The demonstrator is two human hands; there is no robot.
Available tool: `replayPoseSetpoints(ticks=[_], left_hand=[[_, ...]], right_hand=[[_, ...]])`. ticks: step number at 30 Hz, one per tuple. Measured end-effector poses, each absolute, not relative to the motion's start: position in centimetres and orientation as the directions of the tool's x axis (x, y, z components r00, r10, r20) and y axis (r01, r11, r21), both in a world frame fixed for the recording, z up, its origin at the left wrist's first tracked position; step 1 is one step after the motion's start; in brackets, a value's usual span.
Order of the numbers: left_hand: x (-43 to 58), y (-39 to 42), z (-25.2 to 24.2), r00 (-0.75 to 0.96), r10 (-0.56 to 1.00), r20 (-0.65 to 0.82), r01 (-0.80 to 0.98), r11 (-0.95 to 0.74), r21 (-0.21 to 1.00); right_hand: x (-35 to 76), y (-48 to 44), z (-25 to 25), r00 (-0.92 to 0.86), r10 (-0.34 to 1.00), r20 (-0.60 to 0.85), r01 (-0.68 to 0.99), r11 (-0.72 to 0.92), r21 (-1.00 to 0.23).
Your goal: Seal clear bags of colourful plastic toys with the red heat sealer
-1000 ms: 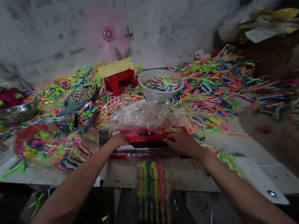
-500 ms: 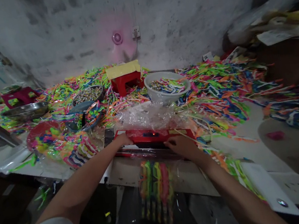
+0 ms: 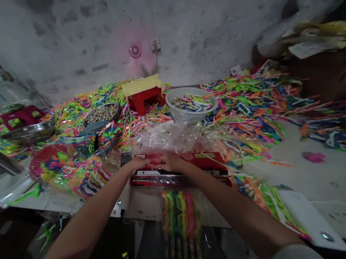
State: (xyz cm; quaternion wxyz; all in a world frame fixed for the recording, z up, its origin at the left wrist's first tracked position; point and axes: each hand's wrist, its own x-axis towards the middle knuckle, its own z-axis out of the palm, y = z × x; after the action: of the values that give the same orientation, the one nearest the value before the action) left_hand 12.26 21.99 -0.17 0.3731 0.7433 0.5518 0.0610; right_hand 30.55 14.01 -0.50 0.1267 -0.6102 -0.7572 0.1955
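A red bag sealer (image 3: 209, 157) with a small black front panel lies across the table in front of me. My left hand (image 3: 139, 162) rests on its left part, fingers stretched flat to the right. My right hand (image 3: 169, 163) is beside it, over the sealer's middle, fingers curled together; whether they pinch any plastic is hidden. Below the sealer's front edge, a clear plastic bag of colourful strip-like toys (image 3: 180, 217) hangs over my lap. Its upper end runs up to the sealer. Crumpled clear plastic (image 3: 171, 138) lies behind the sealer.
Heaps of bright strips (image 3: 246, 112) cover much of the table. Behind stand a white tub (image 3: 191, 110), a red stool (image 3: 145, 101) and a metal bowl (image 3: 28, 134). To the left is a red basin (image 3: 40, 162); a white board (image 3: 313, 221) lies at right front.
My right hand has moved left along the sealer, from its right part to its middle, close to my left hand. My left hand stays near the same place. The view has shifted slightly.
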Motion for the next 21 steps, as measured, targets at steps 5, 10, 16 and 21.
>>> replayPoseSetpoints(ticks=[5, 10, 16, 21], left_hand=[[11.8, 21.9, -0.5, 0.463, 0.844, -0.271, 0.685, -0.147, 0.713], [12.1, 21.7, -2.4, 0.648, 0.741, -0.174, 0.570, -0.321, 0.756], [12.4, 21.9, -4.2, 0.566, 0.820, -0.088, 0.612, -0.347, 0.711], [12.1, 21.5, -4.0, 0.458, 0.888, -0.037, 0.680, -0.323, 0.658]], right_hand=[[28.6, 16.9, -1.7, -0.293, 0.946, -0.138, 0.833, 0.182, -0.523], [29.5, 17.5, -2.1, -0.310, 0.940, -0.141, 0.811, 0.184, -0.555], [31.1, 17.8, -2.0, -0.309, 0.922, -0.233, 0.818, 0.133, -0.560], [32.4, 17.0, -1.1, -0.246, 0.917, -0.313, 0.898, 0.094, -0.430]])
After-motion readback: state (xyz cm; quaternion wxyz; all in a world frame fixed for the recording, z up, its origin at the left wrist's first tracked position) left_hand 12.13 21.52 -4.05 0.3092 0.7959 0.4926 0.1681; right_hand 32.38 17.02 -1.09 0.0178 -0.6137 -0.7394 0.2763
